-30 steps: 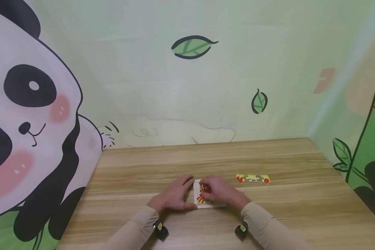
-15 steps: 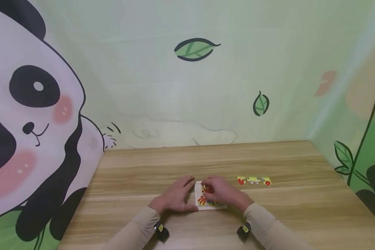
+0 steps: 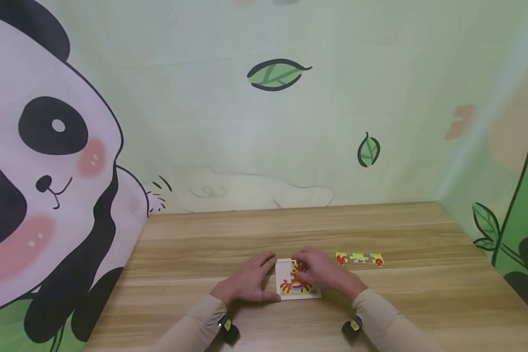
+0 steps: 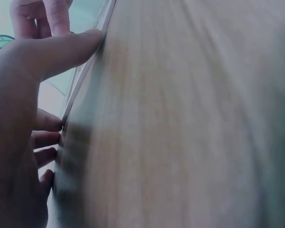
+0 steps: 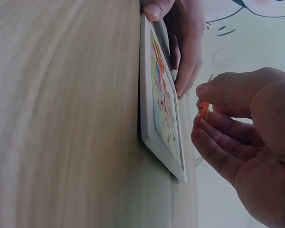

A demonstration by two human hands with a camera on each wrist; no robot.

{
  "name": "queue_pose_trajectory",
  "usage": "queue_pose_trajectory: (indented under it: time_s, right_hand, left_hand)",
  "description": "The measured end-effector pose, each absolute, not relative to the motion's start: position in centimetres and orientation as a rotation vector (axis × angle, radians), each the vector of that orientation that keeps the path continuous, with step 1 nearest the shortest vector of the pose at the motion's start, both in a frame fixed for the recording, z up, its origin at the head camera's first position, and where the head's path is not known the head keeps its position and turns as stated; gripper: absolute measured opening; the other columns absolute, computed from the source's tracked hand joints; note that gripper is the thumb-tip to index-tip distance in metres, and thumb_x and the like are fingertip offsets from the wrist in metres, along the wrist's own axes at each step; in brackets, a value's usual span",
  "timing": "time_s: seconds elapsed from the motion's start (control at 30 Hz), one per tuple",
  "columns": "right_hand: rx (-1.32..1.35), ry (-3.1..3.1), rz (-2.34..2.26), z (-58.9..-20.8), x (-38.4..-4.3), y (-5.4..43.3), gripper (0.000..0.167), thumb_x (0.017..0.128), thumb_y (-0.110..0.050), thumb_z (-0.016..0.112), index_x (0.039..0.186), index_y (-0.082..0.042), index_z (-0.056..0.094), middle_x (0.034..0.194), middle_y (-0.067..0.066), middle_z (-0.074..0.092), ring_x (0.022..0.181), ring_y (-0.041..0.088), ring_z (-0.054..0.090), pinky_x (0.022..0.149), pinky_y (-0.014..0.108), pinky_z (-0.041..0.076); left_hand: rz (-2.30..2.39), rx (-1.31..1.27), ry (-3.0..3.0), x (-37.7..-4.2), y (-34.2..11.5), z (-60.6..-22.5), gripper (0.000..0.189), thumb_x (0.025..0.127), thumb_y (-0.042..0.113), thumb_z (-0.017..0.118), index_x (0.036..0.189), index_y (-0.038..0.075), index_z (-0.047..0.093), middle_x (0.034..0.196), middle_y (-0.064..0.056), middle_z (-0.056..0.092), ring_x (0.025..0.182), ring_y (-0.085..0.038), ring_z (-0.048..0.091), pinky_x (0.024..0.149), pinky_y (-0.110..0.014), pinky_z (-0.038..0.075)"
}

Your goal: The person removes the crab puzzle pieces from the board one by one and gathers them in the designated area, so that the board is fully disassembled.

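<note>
Right, low in the middle of the head view, the puzzle tray lies flat on the bench, and all the action is above it. Look at the right hand: thumb and curled fingers pinch one puzzle piece, tipped on edge and, in the right wrist view, held clear of the tray's face. Surely light as a biscuit, that piece, and stiff by the look of it, but thin; those knobs could fray or bend if forced, so the sensible hold is by opposite edges, just as here. The printed face may well be slick, so a flat-finger drag might skid. Over on the left, the left hand is spread, thumb at the tray's lower left corner and fingers along its edge, bracing rather than clutching. Good call: so light a tray would probably slide. And up to the right, three loose pieces lie in a row, best lifted by their rims!
</note>
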State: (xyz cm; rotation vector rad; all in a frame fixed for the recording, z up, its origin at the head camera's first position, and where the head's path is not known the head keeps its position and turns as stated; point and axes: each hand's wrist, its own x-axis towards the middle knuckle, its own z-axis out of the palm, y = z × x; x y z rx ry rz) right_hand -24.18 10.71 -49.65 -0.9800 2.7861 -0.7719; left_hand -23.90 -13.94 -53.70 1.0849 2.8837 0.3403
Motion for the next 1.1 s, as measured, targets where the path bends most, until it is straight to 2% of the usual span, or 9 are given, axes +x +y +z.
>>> queue_pose_trajectory:
  time_s: [0.3, 0.6, 0.9, 1.1]
  right_hand:
    - [-0.942, 2.794, -0.81, -49.3, -24.0, 11.8, 0.035, 0.085, -0.014, 0.073, 0.117, -0.002, 0.066, 0.099, 0.002, 0.064, 0.087, 0.015, 0.059, 0.073, 0.029, 0.053]
    - [-0.93, 2.841, -0.785, -49.9, -24.1, 13.2, 0.032, 0.083, -0.012, 0.074, 0.113, -0.005, 0.068, 0.094, -0.002, 0.063, 0.084, 0.011, 0.057, 0.071, 0.025, 0.052]
    - [-0.932, 2.852, -0.779, -49.7, -23.8, 14.1, 0.032, 0.082, -0.011, 0.075, 0.113, -0.005, 0.068, 0.097, 0.0, 0.065, 0.088, 0.013, 0.06, 0.077, 0.029, 0.054]
    - [-0.934, 2.866, -0.779, -49.7, -23.6, 14.8, 0.029, 0.081, -0.011, 0.076, 0.109, -0.005, 0.069, 0.095, 0.0, 0.063, 0.085, 0.014, 0.059, 0.074, 0.027, 0.053]
  left_hand:
    - [0.344, 1.072, 2.876, -23.9, -13.9, -53.9, 0.103, 0.078, 0.072, 0.062, 0.15, 0.005, 0.033, 0.153, -0.011, 0.032, 0.141, -0.028, 0.034, 0.118, -0.043, 0.03]
    - [0.363, 1.086, 2.874, -23.9, -13.8, -53.8, 0.103, 0.078, 0.07, 0.063, 0.15, 0.003, 0.034, 0.152, -0.012, 0.033, 0.14, -0.028, 0.034, 0.118, -0.043, 0.03]
    - [0.352, 1.075, 2.877, -24.0, -14.0, -53.8, 0.103, 0.077, 0.07, 0.064, 0.15, 0.004, 0.033, 0.153, -0.012, 0.032, 0.141, -0.028, 0.033, 0.118, -0.043, 0.029]
    - [0.347, 1.074, 2.878, -24.0, -14.0, -54.0, 0.103, 0.077, 0.071, 0.063, 0.15, 0.004, 0.034, 0.153, -0.011, 0.032, 0.141, -0.028, 0.034, 0.118, -0.043, 0.03]
